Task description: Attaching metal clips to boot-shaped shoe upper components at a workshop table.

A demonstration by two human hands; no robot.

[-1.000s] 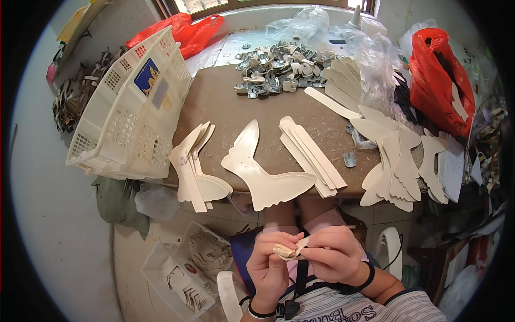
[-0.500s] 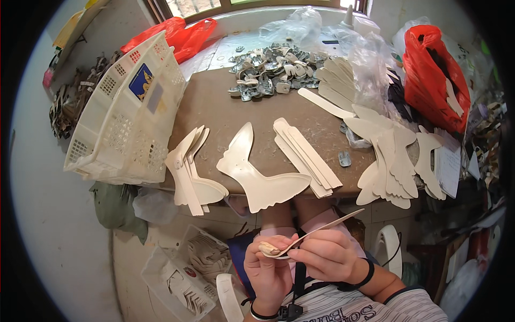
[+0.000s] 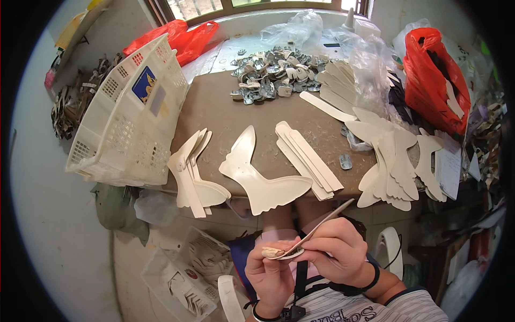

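Observation:
Above my lap, both hands hold a thin cream leather-like strip (image 3: 324,221). My left hand (image 3: 270,276) pinches its lower left end, where a small rounded cream piece (image 3: 272,251) shows between thumb and fingers. My right hand (image 3: 337,251) grips the strip near its middle, fingers bent, while the free end points up and right. The fingers hide how the parts join. Just beyond, on the table edge, lie a wide curved cream cutout (image 3: 261,185), a stack of straight cream strips (image 3: 308,158) and a bundle of curved cutouts (image 3: 189,177).
Metal and cream clips (image 3: 276,72) are heaped at the back of the brown table (image 3: 214,102). A white plastic basket (image 3: 134,129) stands left. More cutouts (image 3: 389,155) and a red bag (image 3: 432,80) are right. A bin of cream pieces (image 3: 161,292) sits on the floor.
The strip now tilts up more steeply, its free end bent nearer to me. My right hand has turned and lifted slightly; my left hand keeps its pinch.

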